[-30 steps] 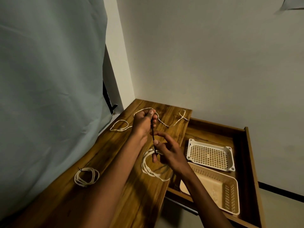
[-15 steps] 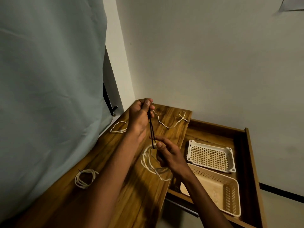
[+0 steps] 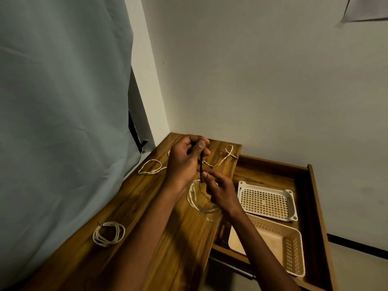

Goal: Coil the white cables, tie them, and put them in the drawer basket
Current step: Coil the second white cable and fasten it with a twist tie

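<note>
My left hand (image 3: 184, 159) pinches the top end of a thin black tie (image 3: 201, 171) that runs down to a coiled white cable (image 3: 198, 201). My right hand (image 3: 220, 191) pinches the tie's lower end at the coil, which hangs just over the wooden desk (image 3: 136, 217). A second white coil (image 3: 108, 233), bound with a black tie, lies at the desk's near left. A loose white cable (image 3: 225, 156) sprawls across the far end of the desk, partly hidden behind my left hand. The open drawer (image 3: 310, 202) on the right holds a peach basket (image 3: 281, 248).
A white perforated tray (image 3: 266, 201) lies in the drawer behind the peach basket. A grey-green curtain (image 3: 63, 101) hangs along the desk's left side. White walls close off the corner beyond the desk.
My left hand rose off the loose cable and pulled the black tie upward, then held there. My right hand moved up to the top of the coil, and the tie now looks twisted.
</note>
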